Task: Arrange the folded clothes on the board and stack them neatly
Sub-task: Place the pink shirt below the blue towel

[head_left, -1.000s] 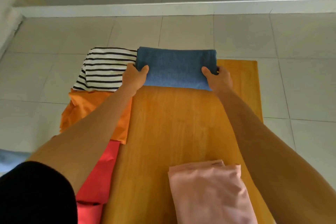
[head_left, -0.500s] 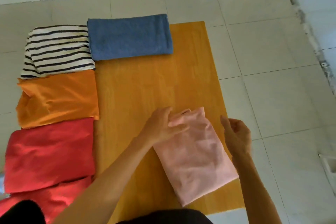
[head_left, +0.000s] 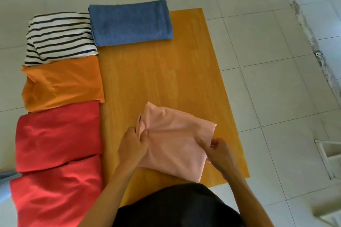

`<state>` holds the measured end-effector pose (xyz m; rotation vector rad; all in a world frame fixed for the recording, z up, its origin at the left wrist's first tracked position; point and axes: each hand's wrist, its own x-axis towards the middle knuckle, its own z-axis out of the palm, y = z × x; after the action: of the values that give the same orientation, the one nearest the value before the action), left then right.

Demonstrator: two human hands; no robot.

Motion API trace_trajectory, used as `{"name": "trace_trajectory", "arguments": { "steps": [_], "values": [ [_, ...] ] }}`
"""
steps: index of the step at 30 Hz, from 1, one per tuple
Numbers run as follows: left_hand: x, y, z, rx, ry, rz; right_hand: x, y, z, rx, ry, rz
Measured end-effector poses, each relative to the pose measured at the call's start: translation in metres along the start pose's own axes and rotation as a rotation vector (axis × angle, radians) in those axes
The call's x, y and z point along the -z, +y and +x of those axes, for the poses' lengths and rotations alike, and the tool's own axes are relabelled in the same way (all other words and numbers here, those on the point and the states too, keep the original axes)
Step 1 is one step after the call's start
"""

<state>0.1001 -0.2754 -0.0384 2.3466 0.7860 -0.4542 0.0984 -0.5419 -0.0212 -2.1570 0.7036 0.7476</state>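
An orange wooden board (head_left: 162,79) lies flat on the tiled floor. A folded pink cloth (head_left: 175,140) sits on the board's near part, slightly lifted and wrinkled. My left hand (head_left: 132,143) pinches its left edge and my right hand (head_left: 219,151) grips its right edge. A folded blue towel (head_left: 131,22) rests across the board's far left corner. Along the board's left side lie a folded striped shirt (head_left: 60,37), an orange cloth (head_left: 62,83) and two red cloths (head_left: 57,134), (head_left: 55,195).
Grey floor tiles (head_left: 267,61) surround the board. A rough wall edge (head_left: 310,38) runs down the right. A white frame-like object (head_left: 328,158) lies at the right edge. My dark-clothed lap (head_left: 175,206) is at the bottom.
My hands left the blue towel at the board's far end, came back to the pink cloth and closed on its two sides. The view tilted down and right.
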Motion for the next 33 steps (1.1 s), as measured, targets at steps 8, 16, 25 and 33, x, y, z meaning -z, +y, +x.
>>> {"name": "trace_trajectory", "arguments": {
  "steps": [8,16,25,33],
  "values": [
    [0.016,-0.018,-0.004,0.197,0.067,-0.389,-0.037,-0.088,0.035,0.249,-0.043,0.034],
    [0.076,0.009,0.085,0.232,0.086,-0.746,-0.039,-0.204,0.088,0.405,-0.173,0.215],
    [0.114,0.058,0.186,0.201,0.187,-0.483,-0.044,-0.279,0.159,0.347,-0.184,0.289],
    [0.098,0.059,0.203,0.139,0.217,-0.343,-0.048,-0.264,0.181,0.355,-0.138,0.242]
  ]
}}
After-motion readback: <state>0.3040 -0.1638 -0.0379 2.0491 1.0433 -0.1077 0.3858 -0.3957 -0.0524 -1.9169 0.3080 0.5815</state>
